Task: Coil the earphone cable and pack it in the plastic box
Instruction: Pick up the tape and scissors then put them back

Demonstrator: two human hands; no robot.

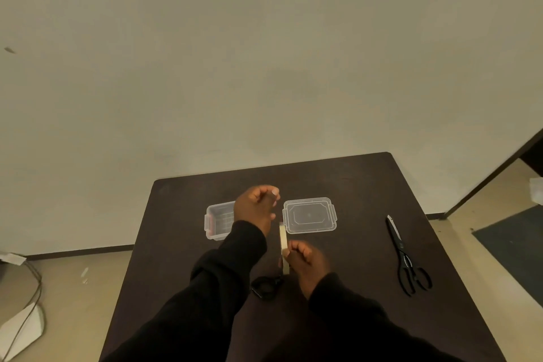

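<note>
Coiled cable (pixel 266 287) lies near on the table (pixel 352 317), apart from both hands; the open box (pixel 216 223) sits far left, lid (pixel 309 215) right of it. Left hand (pixel 257 209) is curled, holding nothing visible; right hand (pixel 305 258) pinches a pale strip (pixel 283 239). Judging by this, bind the coil snugly before boxing

sleeves (pixel 235 267): long, black, probably knit | hands (pixel 255 209): bare
</note>
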